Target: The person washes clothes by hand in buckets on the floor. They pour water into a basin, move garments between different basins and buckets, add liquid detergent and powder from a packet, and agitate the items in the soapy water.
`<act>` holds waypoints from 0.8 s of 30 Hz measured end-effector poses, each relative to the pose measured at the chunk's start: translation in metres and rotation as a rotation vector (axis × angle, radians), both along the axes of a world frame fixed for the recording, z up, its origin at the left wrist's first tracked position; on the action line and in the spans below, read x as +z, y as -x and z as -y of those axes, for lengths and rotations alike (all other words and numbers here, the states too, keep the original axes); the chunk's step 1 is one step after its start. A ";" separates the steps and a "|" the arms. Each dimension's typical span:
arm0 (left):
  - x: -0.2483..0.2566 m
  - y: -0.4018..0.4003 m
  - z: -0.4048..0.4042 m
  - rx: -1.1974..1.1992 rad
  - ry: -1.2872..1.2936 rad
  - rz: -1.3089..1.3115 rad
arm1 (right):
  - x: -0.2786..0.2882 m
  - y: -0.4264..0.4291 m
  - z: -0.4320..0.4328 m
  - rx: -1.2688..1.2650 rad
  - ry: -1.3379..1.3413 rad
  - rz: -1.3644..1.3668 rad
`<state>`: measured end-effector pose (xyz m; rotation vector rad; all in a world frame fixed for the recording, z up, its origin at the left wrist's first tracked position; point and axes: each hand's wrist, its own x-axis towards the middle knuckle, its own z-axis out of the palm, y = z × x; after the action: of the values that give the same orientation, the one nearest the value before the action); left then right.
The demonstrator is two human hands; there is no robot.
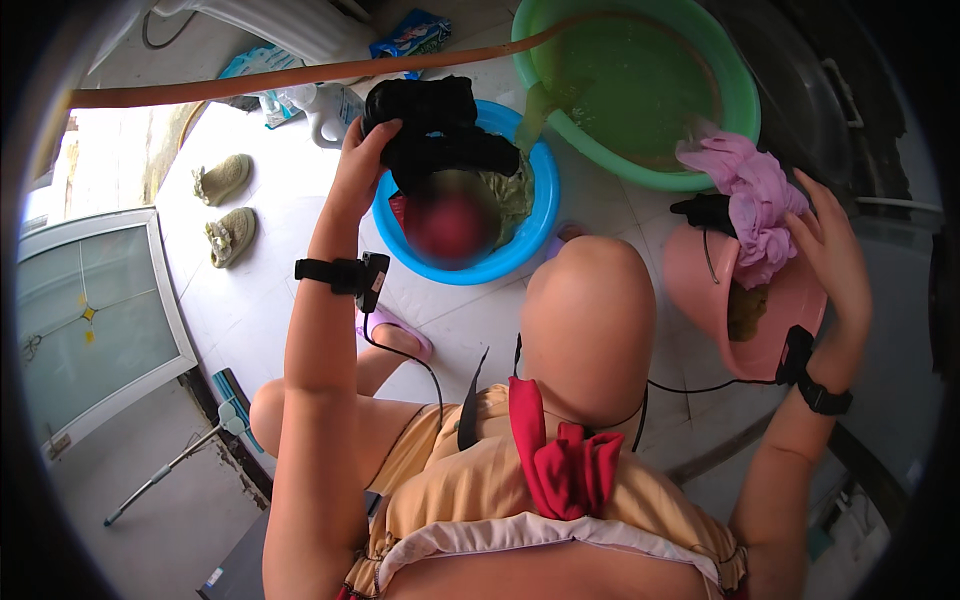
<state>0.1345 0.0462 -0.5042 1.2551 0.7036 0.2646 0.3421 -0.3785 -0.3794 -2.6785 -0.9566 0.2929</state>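
My left hand [367, 154] grips a bunched black garment [439, 124] and holds it over the blue basin [546, 206]. Inside that basin lie olive-green cloth [517, 199] and red cloth [450, 225], partly blurred. On the right, my right hand [829, 240] has its fingers spread, and their tips are at the edge of a twisted pink cloth [761, 195]. This cloth reaches from the green basin's rim down into the mouth of a pink bucket [780, 345]. A small black cloth [705, 211] hangs by the bucket's rim, and something brownish shows inside.
A large green basin [600, 154] with water stands ahead; an orange-brown hose [300, 77] runs into it. Left are a white jug [330, 112], slippers [229, 180], a glazed door panel [97, 292] and a mop [172, 465]. Cables trail from both wrist straps.
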 end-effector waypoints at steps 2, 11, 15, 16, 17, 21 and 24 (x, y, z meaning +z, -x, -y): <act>0.004 0.011 -0.004 0.076 -0.013 0.065 | -0.009 0.010 -0.060 0.180 -0.042 -0.088; -0.075 0.050 0.008 -0.084 -0.367 -0.208 | -0.245 0.009 -0.282 0.653 0.051 -0.579; -0.098 0.067 0.008 0.077 -0.300 -0.210 | -0.349 0.020 -0.315 0.552 0.187 -0.574; -0.103 0.073 0.006 0.109 -0.267 -0.240 | -0.369 0.018 -0.313 0.493 0.193 -0.538; -0.111 0.077 0.004 0.116 -0.265 -0.245 | -0.388 0.017 -0.310 0.431 0.202 -0.501; -0.140 0.107 0.004 -0.290 -0.797 -0.759 | -0.385 0.051 -0.307 0.479 0.342 -0.731; -0.158 0.089 0.030 -0.619 -0.894 -0.609 | -0.387 0.057 -0.285 0.639 0.355 -0.767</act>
<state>0.0457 0.0164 -0.6618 2.3920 0.6782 -0.3879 0.2849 -0.0932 -0.7665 -2.0832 -1.5176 1.5965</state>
